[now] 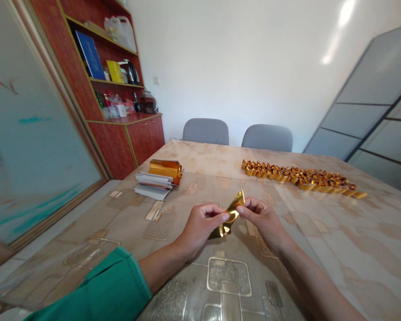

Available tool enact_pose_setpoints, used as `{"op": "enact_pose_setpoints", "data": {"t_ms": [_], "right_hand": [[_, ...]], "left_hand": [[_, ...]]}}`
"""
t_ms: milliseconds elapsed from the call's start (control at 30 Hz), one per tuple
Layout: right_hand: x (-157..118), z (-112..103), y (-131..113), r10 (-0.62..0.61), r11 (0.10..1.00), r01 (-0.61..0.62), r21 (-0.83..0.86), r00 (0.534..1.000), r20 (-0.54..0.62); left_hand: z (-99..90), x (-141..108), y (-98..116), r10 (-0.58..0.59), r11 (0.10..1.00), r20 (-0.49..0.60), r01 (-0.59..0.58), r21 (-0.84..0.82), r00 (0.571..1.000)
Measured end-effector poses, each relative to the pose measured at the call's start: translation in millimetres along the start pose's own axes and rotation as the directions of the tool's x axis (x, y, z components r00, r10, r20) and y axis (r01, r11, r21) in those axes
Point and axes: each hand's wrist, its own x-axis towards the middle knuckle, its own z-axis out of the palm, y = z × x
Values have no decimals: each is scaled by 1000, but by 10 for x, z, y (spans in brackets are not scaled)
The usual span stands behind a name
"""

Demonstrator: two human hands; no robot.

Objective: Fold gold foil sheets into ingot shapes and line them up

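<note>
Tall glass door (36,147) fills the left side of the room, and beside it, at upper left, stands a red wooden cabinet (115,154) whose shelves hold a blue binder (90,55), plastic jugs (120,33) and a kettle (131,72). On the left part of a patterned table (361,254), a roll of gold foil (165,171) rests on a stack of papers (153,185). A green sleeve (100,290) covers the left arm, stopping short of the wrist. At centre, the left hand (198,227) and the right hand (263,220) are both mostly closed, each pinching one end of a crumpled strip of gold foil (232,214) between thumb and fingers, just above the table. Two gray chairs (205,131) stand past the far edge. To the right, a long row of folded gold foil pieces (304,179) lies on the table, well apart from the hands, and frosted glass panels (364,116) fill the far right.
</note>
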Motion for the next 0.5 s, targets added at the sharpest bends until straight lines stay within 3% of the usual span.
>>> {"op": "enact_pose_setpoints", "data": {"t_ms": [500], "right_hand": [[-30, 138, 110, 0, 1000, -1, 2, 990, 144]], "left_hand": [[-1, -21, 40, -92, 981, -43, 83, -178, 995]]}}
